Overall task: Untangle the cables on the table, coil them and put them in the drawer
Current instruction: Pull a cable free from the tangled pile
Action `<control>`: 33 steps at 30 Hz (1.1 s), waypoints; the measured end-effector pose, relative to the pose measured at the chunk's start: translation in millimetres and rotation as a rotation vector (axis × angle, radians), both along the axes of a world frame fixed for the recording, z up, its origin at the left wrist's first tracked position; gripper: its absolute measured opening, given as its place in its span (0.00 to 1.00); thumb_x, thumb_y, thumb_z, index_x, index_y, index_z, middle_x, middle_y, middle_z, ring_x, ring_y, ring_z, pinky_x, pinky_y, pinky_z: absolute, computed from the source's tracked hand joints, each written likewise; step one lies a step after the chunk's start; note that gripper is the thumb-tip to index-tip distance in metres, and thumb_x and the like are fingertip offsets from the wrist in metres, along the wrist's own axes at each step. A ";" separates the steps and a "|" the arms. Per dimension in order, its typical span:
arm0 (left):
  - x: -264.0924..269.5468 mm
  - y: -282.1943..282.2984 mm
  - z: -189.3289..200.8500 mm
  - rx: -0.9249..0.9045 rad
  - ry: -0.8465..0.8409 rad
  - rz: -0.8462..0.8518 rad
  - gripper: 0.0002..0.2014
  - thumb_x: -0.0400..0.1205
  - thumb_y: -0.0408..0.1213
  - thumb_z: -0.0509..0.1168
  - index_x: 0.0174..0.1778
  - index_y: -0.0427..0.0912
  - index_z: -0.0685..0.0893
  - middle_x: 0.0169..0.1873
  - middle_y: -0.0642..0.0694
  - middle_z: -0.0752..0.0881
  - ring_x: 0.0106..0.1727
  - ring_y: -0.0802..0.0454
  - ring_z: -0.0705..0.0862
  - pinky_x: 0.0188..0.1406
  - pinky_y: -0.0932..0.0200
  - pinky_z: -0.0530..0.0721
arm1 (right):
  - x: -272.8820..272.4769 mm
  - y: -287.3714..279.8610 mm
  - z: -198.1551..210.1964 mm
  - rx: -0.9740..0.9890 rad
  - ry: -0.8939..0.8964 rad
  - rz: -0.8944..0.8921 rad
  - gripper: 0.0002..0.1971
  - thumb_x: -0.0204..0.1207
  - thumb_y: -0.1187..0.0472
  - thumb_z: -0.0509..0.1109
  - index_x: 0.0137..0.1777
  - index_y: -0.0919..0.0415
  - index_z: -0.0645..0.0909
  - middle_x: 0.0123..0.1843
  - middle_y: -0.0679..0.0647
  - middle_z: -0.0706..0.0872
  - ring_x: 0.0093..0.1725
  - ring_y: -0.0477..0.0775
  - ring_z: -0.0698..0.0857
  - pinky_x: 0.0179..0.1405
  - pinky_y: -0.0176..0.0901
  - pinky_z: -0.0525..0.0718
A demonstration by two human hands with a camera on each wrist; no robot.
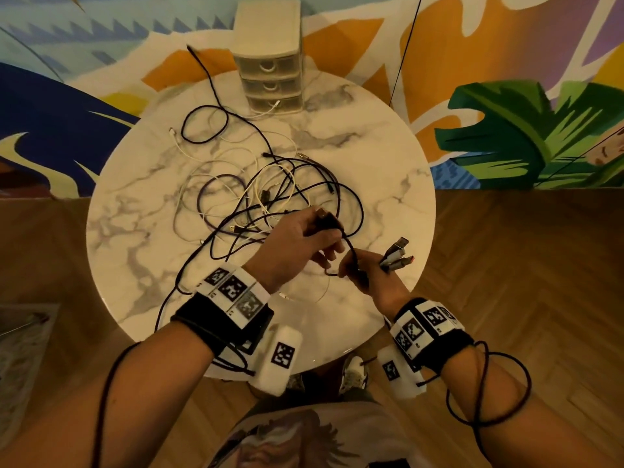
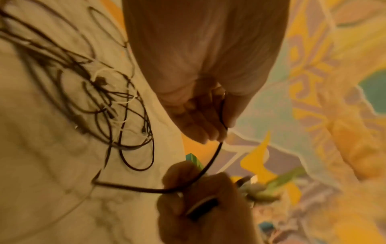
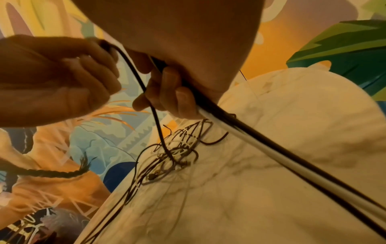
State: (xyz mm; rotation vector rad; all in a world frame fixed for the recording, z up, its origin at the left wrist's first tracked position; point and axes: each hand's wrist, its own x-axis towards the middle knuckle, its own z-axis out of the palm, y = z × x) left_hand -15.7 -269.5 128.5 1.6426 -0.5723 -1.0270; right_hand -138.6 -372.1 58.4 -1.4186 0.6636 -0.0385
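A tangle of black and white cables (image 1: 266,194) lies in the middle of the round marble table (image 1: 141,197). My left hand (image 1: 304,241) grips the plug end of a black cable (image 1: 351,251) just above the table's right part. That cable curves down into my right hand (image 1: 358,268), which holds it together with a bundle of several cable plugs (image 1: 396,256) that stick out to the right. In the left wrist view the black cable (image 2: 211,161) arcs from my left fingers (image 2: 200,130) to the right hand (image 2: 198,194). The small drawer unit (image 1: 270,62) stands at the table's far edge.
A black cable (image 1: 206,76) trails off the far edge beside the drawers, and another hangs over the near left edge (image 1: 169,298). Wood floor surrounds the table. A painted wall stands behind it. Wrist-camera cords loop round both forearms.
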 end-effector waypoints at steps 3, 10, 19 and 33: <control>-5.3 -11.6 -6.8 0.142 -0.399 -0.170 0.05 0.83 0.35 0.63 0.51 0.40 0.81 0.41 0.45 0.85 0.40 0.52 0.83 0.39 0.61 0.81 | -2.5 -5.0 13.3 -0.011 -0.021 0.040 0.16 0.73 0.62 0.52 0.36 0.63 0.81 0.33 0.61 0.70 0.27 0.44 0.65 0.26 0.32 0.64; -17.6 -26.7 -5.2 0.024 -0.787 -0.387 0.07 0.83 0.37 0.61 0.52 0.41 0.82 0.43 0.54 0.78 0.47 0.57 0.73 0.44 0.71 0.66 | -1.2 -8.9 31.9 -0.111 0.015 0.068 0.21 0.83 0.75 0.55 0.30 0.56 0.73 0.30 0.51 0.75 0.22 0.31 0.77 0.29 0.23 0.74; -15.3 -27.2 -2.0 -0.016 -0.886 -0.471 0.08 0.82 0.36 0.62 0.52 0.41 0.84 0.43 0.50 0.80 0.48 0.53 0.73 0.50 0.58 0.73 | -0.3 -9.6 32.8 0.003 -0.024 0.046 0.24 0.81 0.81 0.52 0.29 0.56 0.73 0.16 0.45 0.78 0.19 0.35 0.75 0.25 0.25 0.71; -28.9 12.9 -103.4 0.383 -0.347 -0.431 0.14 0.80 0.35 0.67 0.62 0.44 0.79 0.55 0.48 0.81 0.46 0.48 0.82 0.45 0.62 0.78 | 4.0 -32.4 31.9 0.231 -0.267 -0.483 0.23 0.85 0.60 0.50 0.27 0.65 0.69 0.23 0.60 0.72 0.23 0.58 0.75 0.32 0.47 0.81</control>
